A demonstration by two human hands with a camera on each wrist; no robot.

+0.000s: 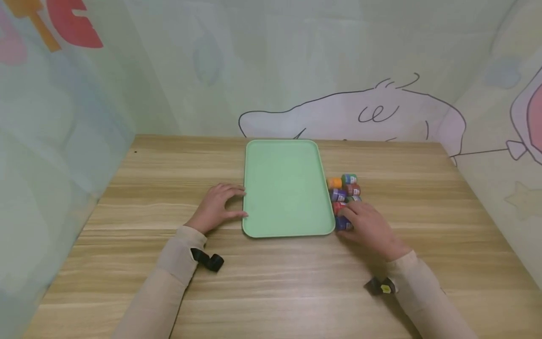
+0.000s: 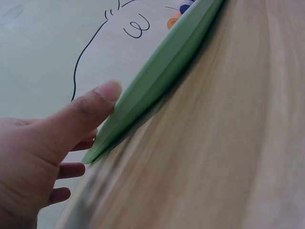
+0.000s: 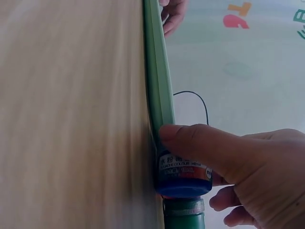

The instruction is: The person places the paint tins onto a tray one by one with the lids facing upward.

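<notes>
Beige cloth covers the left sleeve (image 1: 156, 287), with a black device (image 1: 207, 260) at its wrist. Beyond it on the wood-grained bench (image 1: 271, 282), the left grip (image 1: 211, 207) is spread in a wide C, thumb and fingertips at the tray's left rim without closing round it.

Next comes the pale green tray (image 1: 288, 188), lying flat with its long sides running away from the person. It looks like thin, rigid plastic: probably light, and apt to slide if pushed. The raised rim should give the surest hold, best taken on both long sides.

Along its right edge sit small paint jars, seemingly on their sides, among them an orange jar (image 1: 334, 182), a purple jar (image 1: 338, 195) and a red jar (image 1: 338, 207). The dark blue jar (image 1: 344, 224), nearest the person, lies between the thumb and fingers of the right grip (image 1: 369, 229), narrowed to its width; how firmly cannot be told. Such jars should be light, hard and smooth, liable to roll; a pinch across the round middle suits them.
</notes>
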